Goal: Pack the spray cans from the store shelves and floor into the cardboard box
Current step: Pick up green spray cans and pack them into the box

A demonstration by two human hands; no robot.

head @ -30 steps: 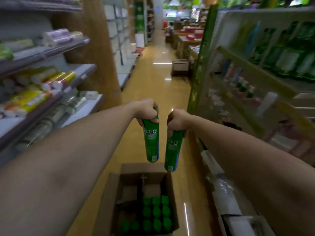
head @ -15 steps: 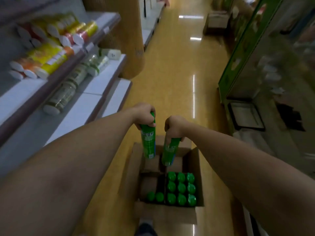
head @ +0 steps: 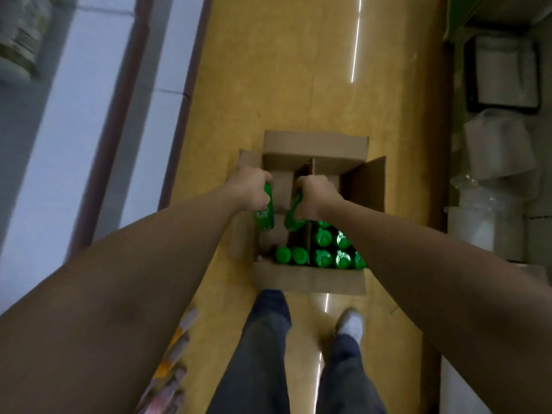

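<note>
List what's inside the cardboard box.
Upright green-capped cans along the near and right sides, plus a divider. The right forearm covers some. Left hand and right hand each hold a can above the left part.

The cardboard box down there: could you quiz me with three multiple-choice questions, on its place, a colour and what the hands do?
1. Where is the cardboard box? A on a shelf; B on the floor; C on a cart.
2. What colour are the packed cans? A red; B white; C green.
3. What are the hands doing? A each grips a spray can; B hanging empty; C folding flaps.
1 B: yellow floor surrounds it. 2 C: green caps show inside. 3 A: left hand and right hand each curl round a can.
</note>
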